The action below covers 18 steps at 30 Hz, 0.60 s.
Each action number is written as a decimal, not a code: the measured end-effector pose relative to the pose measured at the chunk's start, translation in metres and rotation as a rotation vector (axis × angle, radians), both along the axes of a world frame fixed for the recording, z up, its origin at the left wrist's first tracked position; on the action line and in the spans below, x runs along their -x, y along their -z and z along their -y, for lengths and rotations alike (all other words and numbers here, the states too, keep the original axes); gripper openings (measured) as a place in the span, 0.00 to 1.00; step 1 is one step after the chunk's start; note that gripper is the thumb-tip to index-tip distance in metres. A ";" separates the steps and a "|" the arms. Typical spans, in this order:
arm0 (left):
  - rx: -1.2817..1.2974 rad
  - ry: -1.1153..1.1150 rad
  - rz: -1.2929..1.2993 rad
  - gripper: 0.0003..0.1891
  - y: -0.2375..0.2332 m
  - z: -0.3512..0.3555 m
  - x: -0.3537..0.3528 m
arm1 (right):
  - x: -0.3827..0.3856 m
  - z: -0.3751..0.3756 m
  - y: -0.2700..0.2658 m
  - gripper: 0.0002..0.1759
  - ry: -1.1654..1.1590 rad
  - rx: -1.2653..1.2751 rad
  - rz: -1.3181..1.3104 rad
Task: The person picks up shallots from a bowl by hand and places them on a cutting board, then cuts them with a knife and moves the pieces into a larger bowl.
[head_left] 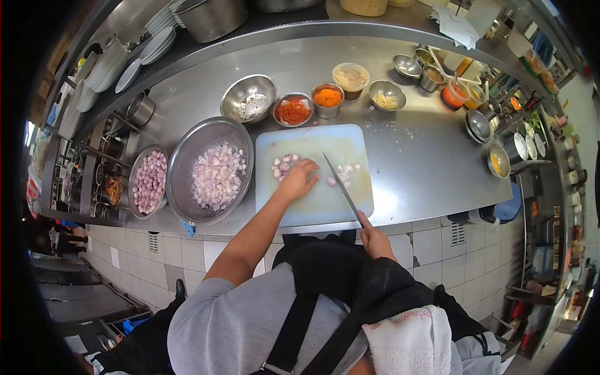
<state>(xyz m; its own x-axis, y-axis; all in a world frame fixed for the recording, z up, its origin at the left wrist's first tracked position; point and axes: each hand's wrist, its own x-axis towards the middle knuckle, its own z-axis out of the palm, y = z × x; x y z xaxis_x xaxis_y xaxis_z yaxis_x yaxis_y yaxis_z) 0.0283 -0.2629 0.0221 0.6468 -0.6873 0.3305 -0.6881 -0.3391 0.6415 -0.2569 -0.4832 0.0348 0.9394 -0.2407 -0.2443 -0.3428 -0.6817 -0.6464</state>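
Note:
My right hand is closed on the handle of a long knife, its blade over the white cutting board beside cut shallot pieces. On the board's left half, my left hand reaches in with bent fingers, next to a small group of peeled shallots. What its fingertips hold, if anything, is too small to make out. Left of the board, a large steel bowl contains many cut shallots. Farther left, a smaller bowl holds whole peeled shallots.
Behind the board stand an empty-looking steel bowl, a bowl of red strips, an orange-filled container and a tub. More bowls and sauce containers line the right side. A shelf with plates runs along the back.

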 end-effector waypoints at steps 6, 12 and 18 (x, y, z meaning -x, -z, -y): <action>-0.023 -0.101 -0.067 0.11 0.003 0.007 0.018 | 0.001 0.000 0.006 0.37 0.004 -0.020 -0.006; 0.042 -0.006 -0.039 0.08 0.014 0.035 0.037 | 0.000 0.001 -0.007 0.37 -0.010 0.055 -0.032; 0.039 0.171 -0.016 0.08 0.018 0.026 0.013 | 0.013 0.007 -0.046 0.38 -0.061 0.145 -0.089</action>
